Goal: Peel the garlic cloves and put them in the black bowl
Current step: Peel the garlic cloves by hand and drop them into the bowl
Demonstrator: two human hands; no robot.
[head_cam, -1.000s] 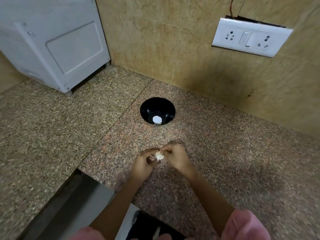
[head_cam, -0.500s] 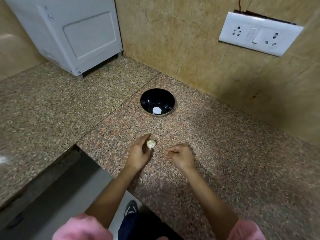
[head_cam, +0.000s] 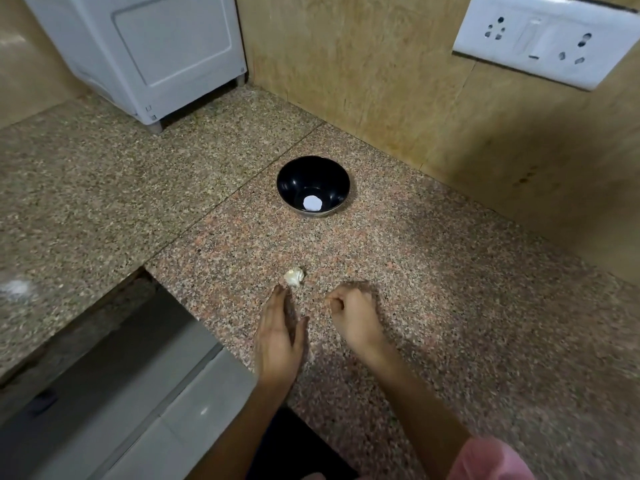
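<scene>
Head view: a small pale garlic clove w/ dry papery skin (head_cam: 294,276) lies loose on the speckled pink-brown granite countertop (head_cam: 433,278), well short of the round glossy black bowl (head_cam: 294,181) that stands further back, near the wall corner. Nothing holds the clove.

The left hand (head_cam: 278,336) is flat on its edge, fingers straight and released, tips just beside the clove; touching or not, can't tell. The right hand (head_cam: 353,315) is a bit to the right, apart from the clove, fingers clenched in w/ thumb against forefinger. No scrap of skin shows in it.

A white round patch (head_cam: 312,202) sits at the bowl's bottom: peeled clove or sth else, can't tell.

Handling, as a judgement: the clove is v. light and firm inside, but the skin is brittle and flaky, so it prob. skids or rolls on polished stone if nudged. Best grip is a pinch across its broad sides w/ thumb and forefinger, leaving one end free for the other hand's nail to tear the skin. Squeeze gently; once bare it likely turns slightly tacky.

Skin looks partly on, so peeling isn't done.
</scene>
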